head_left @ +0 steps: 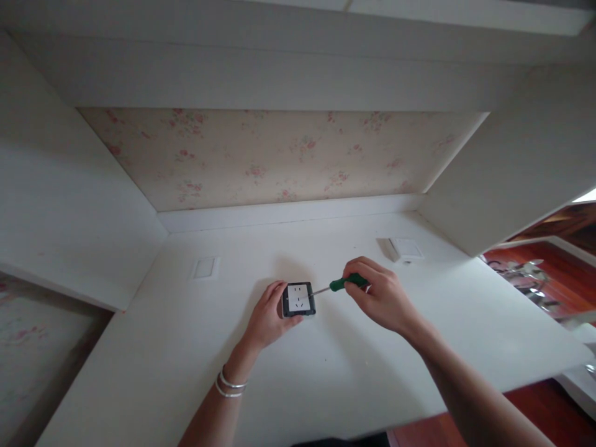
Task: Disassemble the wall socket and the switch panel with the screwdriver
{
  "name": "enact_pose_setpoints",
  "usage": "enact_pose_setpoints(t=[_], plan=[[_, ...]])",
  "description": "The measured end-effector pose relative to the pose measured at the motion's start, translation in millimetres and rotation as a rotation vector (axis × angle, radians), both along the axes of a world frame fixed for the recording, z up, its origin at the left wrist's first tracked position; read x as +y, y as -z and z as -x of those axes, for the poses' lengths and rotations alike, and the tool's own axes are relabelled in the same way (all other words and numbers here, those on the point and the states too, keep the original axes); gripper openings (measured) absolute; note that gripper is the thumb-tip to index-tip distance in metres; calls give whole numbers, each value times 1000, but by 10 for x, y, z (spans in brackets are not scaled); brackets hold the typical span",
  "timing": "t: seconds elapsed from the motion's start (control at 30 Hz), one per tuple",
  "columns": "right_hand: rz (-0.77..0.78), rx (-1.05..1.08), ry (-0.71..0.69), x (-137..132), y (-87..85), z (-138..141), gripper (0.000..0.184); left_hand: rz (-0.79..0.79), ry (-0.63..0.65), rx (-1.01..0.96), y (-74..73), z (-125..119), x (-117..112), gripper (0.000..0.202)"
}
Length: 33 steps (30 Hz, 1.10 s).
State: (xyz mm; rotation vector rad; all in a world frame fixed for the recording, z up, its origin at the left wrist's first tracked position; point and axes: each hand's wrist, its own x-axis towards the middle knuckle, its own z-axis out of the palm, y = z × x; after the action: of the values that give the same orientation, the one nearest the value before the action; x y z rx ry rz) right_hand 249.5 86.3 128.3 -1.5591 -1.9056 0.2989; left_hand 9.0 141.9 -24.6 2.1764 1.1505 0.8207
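In the head view a wall socket (298,299) with a white slotted face and a dark frame is held just over the white desk top. My left hand (271,315) grips it from its left side, fingers along the upper edge and thumb at the lower edge. My right hand (379,293) is closed around the green handle of a screwdriver (343,283). The screwdriver's metal shaft points left, its tip at the right side of the socket's frame. Whether the tip sits in a screw hole cannot be made out.
On the white desk top (233,242) a white square plate (205,268) lies to the left. At the right lie white square pieces (406,249), one leaning. White side panels and a floral wallpapered back surround the desk. Red flooring shows at lower right.
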Motion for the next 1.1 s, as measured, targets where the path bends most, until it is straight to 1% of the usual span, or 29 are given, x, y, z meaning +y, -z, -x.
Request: enact_pose_setpoints(t=[0.17,0.4,0.5,0.6,0.77,0.83,0.93,0.97,1.03,1.1], plan=[[37,-76,2,33,-51,82,12,4,-5,9,-10,8,-8,75],[46,-306,22,93,-152,268,6,7,-20,8,-17,9,-22,75],[26,-411,57,146,-181,364,17,4,-20,3,-25,10,-22,75],[31,-494,43,203,-228,440,17,2,-15,-10,-30,10,-17,75],[73,-469,-133,244,-334,514,18,-3,-2,-40,-27,11,-10,74],[88,-465,-120,254,-345,526,19,0,-2,-43,-24,15,-9,74],[95,-492,5,279,-320,523,15,5,-9,-39,-23,22,-10,74],[95,-494,19,288,-309,517,17,7,-9,-37,-25,24,-11,74],[91,-474,-27,304,-291,502,17,12,-8,-33,-31,25,-13,74],[82,-437,-98,314,-284,490,12,18,-8,-31,-40,24,-15,74]])
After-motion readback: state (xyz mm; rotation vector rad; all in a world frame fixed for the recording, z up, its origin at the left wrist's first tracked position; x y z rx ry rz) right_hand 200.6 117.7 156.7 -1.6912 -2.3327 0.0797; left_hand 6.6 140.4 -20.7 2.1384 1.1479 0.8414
